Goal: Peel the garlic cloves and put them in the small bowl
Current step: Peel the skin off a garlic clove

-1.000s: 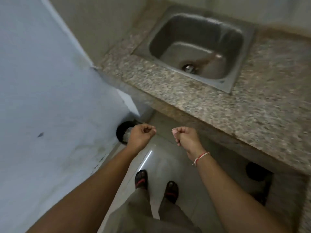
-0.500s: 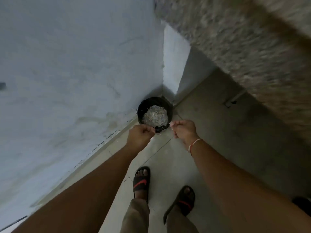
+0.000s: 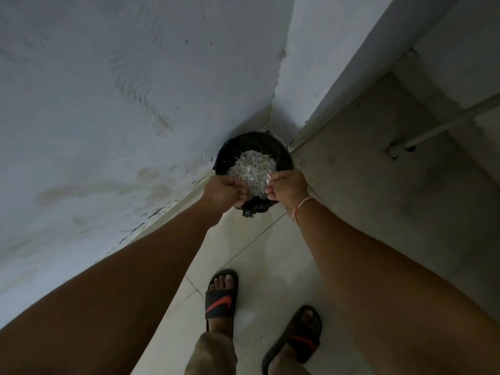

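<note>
Hands held out over a black bin (image 3: 254,147) that stands on the floor (image 3: 259,239) in the corner where two pale walls meet. The bin is lined with a black bag, whose crumpled edge hangs over the near rim, and it is heaped with pale, papery garlic skins (image 3: 253,167). The left hand (image 3: 223,192) hovers above the near left rim of the bin, knuckles up, its fingers (image 3: 238,189) curled under and pressed together; whether they hold anything cannot be told from this angle. The right hand (image 3: 288,188) hovers above the near right rim, close beside the left but not touching it, with its fingers bunched and pinching a small pale scrap of skin (image 3: 268,180) at their tips, just over the heap. A thin pale and red thread bracelet (image 3: 300,207) circles the right wrist. Both bare forearms reach in from the bottom of the view. Below them stand two feet in dark slide sandals (image 3: 221,296) with red marks across the straps, on light floor tiles, with the hems of khaki trousers showing at the bottom edge. To the right, a grey slab stands along the wall with a thin pipe (image 3: 443,125) running across it. No peeled garlic cloves and no small bowl appear in view.
</note>
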